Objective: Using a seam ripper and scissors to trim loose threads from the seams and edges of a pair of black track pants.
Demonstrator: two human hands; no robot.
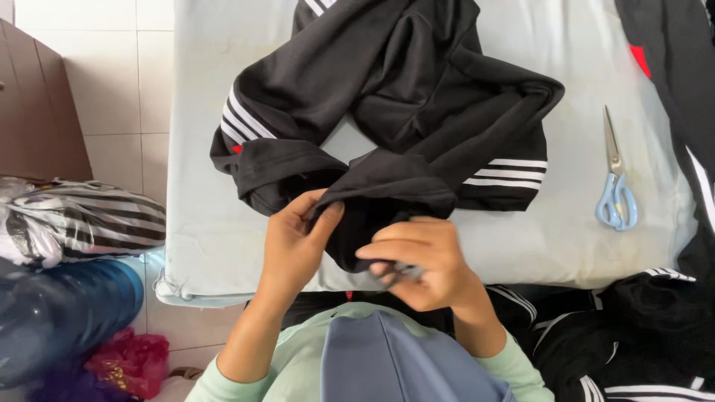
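Spread with pale blue cloth, the table (pixel 223 223) is carrying a crumpled black fabric garment with white stripes (pixel 402 97). Both grips are pinching its near edge: left hand (pixel 294 242) and right hand (pixel 421 260) are closing on the fabric. Blue-handled metal scissors (pixel 615 179) are lying well apart, rightward.

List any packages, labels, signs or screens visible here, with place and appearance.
Clear plastic bag holding striped black-and-white fabric: left of the table, on the floor pile, rounded and shiny.
Crumpled red plastic bag: bottom left, on the floor.
Small red patch: on the black garment at top right; detail too small to tell.
No signs or screens.
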